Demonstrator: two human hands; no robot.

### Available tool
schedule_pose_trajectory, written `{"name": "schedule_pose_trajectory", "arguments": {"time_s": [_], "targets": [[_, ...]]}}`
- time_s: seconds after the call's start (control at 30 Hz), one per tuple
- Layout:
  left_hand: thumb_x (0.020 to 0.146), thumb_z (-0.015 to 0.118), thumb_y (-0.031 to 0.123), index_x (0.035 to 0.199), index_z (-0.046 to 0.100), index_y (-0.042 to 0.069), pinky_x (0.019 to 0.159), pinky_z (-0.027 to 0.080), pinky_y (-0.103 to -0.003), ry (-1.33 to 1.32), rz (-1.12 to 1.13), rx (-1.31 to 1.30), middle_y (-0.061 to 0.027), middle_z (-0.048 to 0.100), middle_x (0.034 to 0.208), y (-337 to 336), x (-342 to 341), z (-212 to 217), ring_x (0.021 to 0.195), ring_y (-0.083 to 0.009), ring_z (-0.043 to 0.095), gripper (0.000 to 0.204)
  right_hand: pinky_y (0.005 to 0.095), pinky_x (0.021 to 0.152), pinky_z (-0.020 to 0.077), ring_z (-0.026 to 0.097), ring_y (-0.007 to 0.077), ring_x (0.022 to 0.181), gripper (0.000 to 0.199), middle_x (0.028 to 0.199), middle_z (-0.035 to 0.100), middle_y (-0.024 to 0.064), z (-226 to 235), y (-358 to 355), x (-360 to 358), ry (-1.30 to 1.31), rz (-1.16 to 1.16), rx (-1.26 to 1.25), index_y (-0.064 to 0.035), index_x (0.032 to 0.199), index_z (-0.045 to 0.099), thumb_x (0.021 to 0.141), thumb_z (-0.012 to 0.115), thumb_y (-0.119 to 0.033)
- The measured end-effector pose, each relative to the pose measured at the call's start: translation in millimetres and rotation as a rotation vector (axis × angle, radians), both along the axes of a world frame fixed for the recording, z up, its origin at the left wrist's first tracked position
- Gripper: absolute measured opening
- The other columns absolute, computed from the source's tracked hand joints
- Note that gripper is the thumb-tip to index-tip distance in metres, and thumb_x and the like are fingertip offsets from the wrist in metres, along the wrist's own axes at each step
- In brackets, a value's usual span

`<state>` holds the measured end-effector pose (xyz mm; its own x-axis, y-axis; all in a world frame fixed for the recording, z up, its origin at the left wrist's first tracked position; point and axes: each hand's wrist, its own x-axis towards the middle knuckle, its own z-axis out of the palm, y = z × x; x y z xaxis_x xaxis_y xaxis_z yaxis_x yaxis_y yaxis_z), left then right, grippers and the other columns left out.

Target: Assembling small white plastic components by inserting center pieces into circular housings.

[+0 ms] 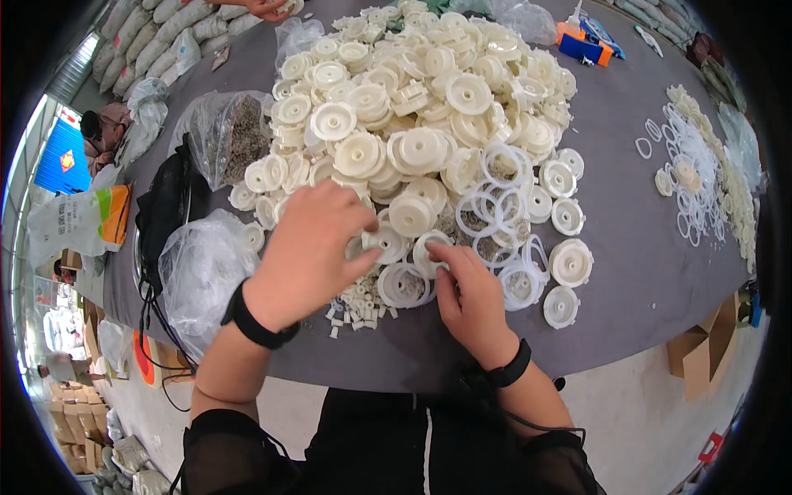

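A large heap of cream plastic wheels [359, 154] rises in front of me. My right hand [472, 301] pinches the rim of a cream plastic wheel [425, 250] between thumb and fingers. My left hand [313, 239] hovers at the near left side of the heap, thumb apart from its bent fingers, close to another wheel [388, 242]; I see nothing held in it. Below the hands lie small white plastic bushings [355, 312]. White rings [495, 206] overlap on the right side of the heap, some around small grey parts.
Finished-looking wheels [571, 262] lie right of the rings. Bags of small parts [227, 132] and clear plastic [206, 268] stand left. Further right is a pile of rings [697, 177]. An orange and blue tool [586, 43] lies at the back. Another person's hand [268, 8] shows at top left.
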<state>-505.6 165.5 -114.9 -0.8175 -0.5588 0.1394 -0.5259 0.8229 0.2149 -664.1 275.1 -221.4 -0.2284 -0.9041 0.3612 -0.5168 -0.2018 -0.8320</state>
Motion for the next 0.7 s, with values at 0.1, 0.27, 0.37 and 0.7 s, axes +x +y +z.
{"name": "schedule_pose_trajectory", "arguments": {"time_s": [0.1,0.27,0.37,0.7], "targets": [[0.061,0.075,0.017,0.093,0.058,0.008,0.077,0.039,-0.038,-0.107,-0.033,0.047,-0.0087,0.054,0.091,24,-2,-17,0.088,-0.0273,0.051,0.038,0.0354,0.054,0.0463,0.059,0.0301,0.067,0.029,0.083,0.058,0.0112,-4,-1,1,-0.001,-0.039,-0.047,-0.0066,0.104,0.057,0.077,0.054,0.004],[0.059,0.076,0.017,0.105,0.052,0.006,0.080,0.040,-0.038,-0.082,0.040,0.096,-0.0107,0.052,0.101,52,-8,-49,0.094,-0.0286,0.050,0.053,0.0344,0.053,0.0458,0.058,0.0279,0.063,0.027,0.083,0.058,0.0099,-1,1,3,-0.030,-0.059,-0.010,-0.0075,0.103,0.057,0.077,0.057,0.001],[0.060,0.074,0.015,0.101,0.053,0.005,0.080,0.041,-0.038,0.045,0.056,0.066,-0.0119,0.053,0.103,53,-4,-64,0.097,-0.0304,0.051,0.047,0.0338,0.052,0.0455,0.058,0.0264,0.060,0.026,0.084,0.058,0.0093,3,3,1,-0.027,-0.026,0.035,-0.0078,0.102,0.057,0.077,0.060,-0.003],[0.069,0.066,0.008,0.086,0.057,0.006,0.078,0.041,-0.036,0.345,0.030,0.193,-0.0073,0.059,0.095,48,4,-65,0.093,-0.0270,0.055,0.019,0.0351,0.060,0.0497,0.061,0.0280,0.071,0.040,0.097,0.059,0.0095,5,5,2,0.063,0.078,0.004,-0.0081,0.107,0.058,0.068,0.059,0.002]]}}
